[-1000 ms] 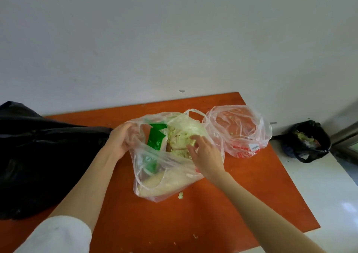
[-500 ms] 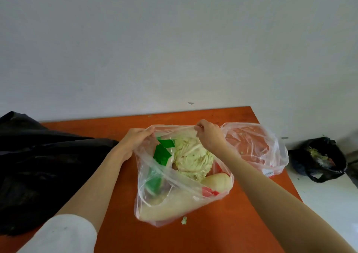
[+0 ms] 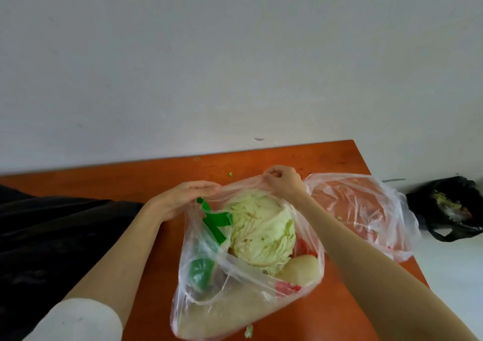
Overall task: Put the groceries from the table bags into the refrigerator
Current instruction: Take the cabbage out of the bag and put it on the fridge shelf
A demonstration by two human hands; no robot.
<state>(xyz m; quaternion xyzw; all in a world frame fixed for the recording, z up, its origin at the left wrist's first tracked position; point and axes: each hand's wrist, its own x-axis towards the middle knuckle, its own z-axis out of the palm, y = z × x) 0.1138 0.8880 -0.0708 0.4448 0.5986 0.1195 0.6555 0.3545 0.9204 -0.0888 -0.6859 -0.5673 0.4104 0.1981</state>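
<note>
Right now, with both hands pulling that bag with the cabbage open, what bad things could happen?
The clear bag looks thin, and the left hand and right hand are stretching its rim apart, so it might tear. The cabbage sits high at the open mouth and could roll out onto the table. The bag's bottom lies close to the table's near edge, so a tug toward the person might slide it off.

Black bag cut off at left edge
</note>
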